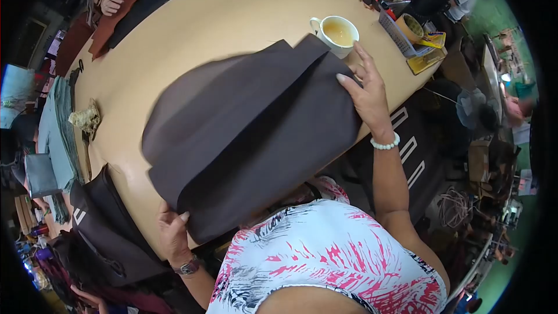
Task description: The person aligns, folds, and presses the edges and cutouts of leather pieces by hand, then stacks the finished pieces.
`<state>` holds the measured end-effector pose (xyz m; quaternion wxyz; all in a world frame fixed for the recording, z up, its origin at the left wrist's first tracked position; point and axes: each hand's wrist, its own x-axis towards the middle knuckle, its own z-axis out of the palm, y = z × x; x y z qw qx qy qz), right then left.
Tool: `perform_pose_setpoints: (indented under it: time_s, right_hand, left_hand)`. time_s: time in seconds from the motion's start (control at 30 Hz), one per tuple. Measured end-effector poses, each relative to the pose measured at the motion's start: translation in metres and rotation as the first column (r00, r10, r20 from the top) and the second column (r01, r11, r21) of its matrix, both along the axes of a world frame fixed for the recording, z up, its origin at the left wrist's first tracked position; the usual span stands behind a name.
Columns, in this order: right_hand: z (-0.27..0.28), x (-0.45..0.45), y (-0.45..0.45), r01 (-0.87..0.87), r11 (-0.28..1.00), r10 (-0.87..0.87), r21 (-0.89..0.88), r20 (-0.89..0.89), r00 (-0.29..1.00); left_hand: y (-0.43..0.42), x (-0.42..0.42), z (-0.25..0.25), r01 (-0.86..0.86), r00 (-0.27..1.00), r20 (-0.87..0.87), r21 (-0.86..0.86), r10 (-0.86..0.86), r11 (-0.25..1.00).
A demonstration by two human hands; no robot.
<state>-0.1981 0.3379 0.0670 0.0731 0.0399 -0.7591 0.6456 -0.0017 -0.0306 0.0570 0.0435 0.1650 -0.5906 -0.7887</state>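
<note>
At table (238, 14), fabric (232, 110) (dark), in both hands (173, 235) (372, 96)

- Fabric (232, 122) over near edge of bench (232, 20)
- Cup (344, 52) on bench, behind fabric's right end
- Basket (395, 32) right of cup
- Bundle (85, 118) left of fabric, on bench

A broad tan tabletop (250, 6) fills the upper and middle frame, catching a soft sheen toward its left side. Down the right edge runs a pale green surface (504, 26), wall or floor unclear, with a small bright spot of light (506, 77) at upper right; bluish-white glare (14, 90) shows at far left, amid dimness
</note>
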Motion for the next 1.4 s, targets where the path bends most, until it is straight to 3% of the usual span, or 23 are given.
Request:
perform_pose_setpoints:
  time_s: [0.03, 0.13, 0.17, 0.27, 0.3, 0.37, 0.47, 0.5, 0.57, 0.67, 0.7, 0.8, 0.9, 1.13, 1.2, 1.33, 1.4]
  right_hand:
    - [-0.002, 0.006, 0.006, 0.039, 0.998, -0.039, 0.057, -0.012, 0.999]
    - [-0.016, 0.028, 0.03, 0.111, 0.903, -0.163, 0.416, 0.093, 0.982]
    - [-0.022, 0.034, 0.035, 0.099, 0.872, -0.178, 0.48, 0.123, 0.976]
    - [-0.032, 0.044, 0.034, 0.188, 0.702, -0.211, 0.687, -0.051, 0.976]
    - [-0.033, 0.041, 0.03, 0.284, 0.572, -0.118, 0.77, -0.266, 0.957]
    - [-0.032, 0.033, 0.016, 0.27, 0.586, -0.072, 0.764, -0.283, 0.956]
    - [-0.024, 0.024, -0.01, 0.215, 0.599, 0.015, 0.772, -0.279, 0.96]
    - [-0.027, 0.019, -0.016, 0.262, 0.563, -0.035, 0.784, -0.294, 0.955]
    - [-0.038, 0.008, -0.022, 0.348, 0.481, -0.135, 0.805, -0.324, 0.936]
    - [-0.044, -0.002, -0.026, 0.225, 0.546, -0.228, 0.807, -0.115, 0.967]
    - [-0.047, -0.002, -0.031, 0.228, 0.525, -0.223, 0.82, -0.126, 0.967]
    - [-0.058, 0.0, -0.045, 0.117, 0.683, -0.093, 0.721, -0.073, 0.993]
    - [-0.061, 0.001, -0.055, 0.087, 0.84, -0.09, 0.536, -0.021, 0.996]
    - [-0.018, 0.032, -0.042, 0.031, 0.926, -0.163, 0.375, 0.326, 0.931]
    - [-0.036, 0.04, -0.034, 0.098, 0.971, -0.157, 0.218, 0.272, 0.949]
    - [-0.057, 0.065, 0.01, 0.205, 0.971, -0.197, -0.12, 0.079, 0.977]
    - [-0.058, 0.088, 0.056, 0.307, 0.935, -0.302, -0.175, 0.054, 0.952]
  left_hand:
    - [0.001, 0.002, -0.004, 0.006, 1.0, 0.028, -0.09, -0.004, 0.996]
    - [0.014, -0.006, -0.013, -0.02, 0.988, 0.15, 0.01, 0.018, 1.0]
    - [0.021, -0.009, -0.013, -0.015, 0.984, 0.175, -0.066, 0.027, 0.998]
    - [0.025, -0.015, -0.02, -0.017, 0.972, 0.226, -0.219, 0.068, 0.976]
    - [0.026, -0.017, -0.019, -0.018, 0.982, 0.181, -0.234, 0.062, 0.972]
    - [0.03, -0.024, -0.02, -0.011, 0.996, 0.086, -0.257, 0.034, 0.966]
    - [0.032, -0.029, -0.005, 0.072, 0.994, 0.099, -0.244, -0.049, 0.967]
    - [0.038, -0.029, 0.008, 0.118, 0.988, 0.128, -0.243, -0.089, 0.963]
    - [0.035, -0.023, 0.001, 0.038, 0.992, 0.129, -0.191, -0.014, 0.981]
    - [0.016, -0.003, -0.021, -0.078, 0.984, 0.144, -0.18, 0.105, 0.981]
    - [0.01, 0.002, -0.028, -0.104, 0.978, 0.154, -0.206, 0.137, 0.973]
    - [0.007, -0.007, -0.027, -0.13, 0.978, 0.125, -0.261, 0.167, 0.957]
    - [-0.003, -0.025, -0.029, -0.078, 0.992, 0.076, -0.289, 0.104, 0.954]
    - [-0.036, -0.069, -0.039, 0.027, 0.997, 0.074, -0.272, -0.007, 0.962]
    - [-0.033, -0.073, -0.027, 0.123, 0.99, 0.087, -0.184, -0.109, 0.975]
    - [0.005, -0.074, -0.007, 0.336, 0.942, 0.045, -0.174, -0.333, 0.926]
    - [0.041, -0.08, 0.0, 0.395, 0.915, 0.004, -0.203, -0.402, 0.896]
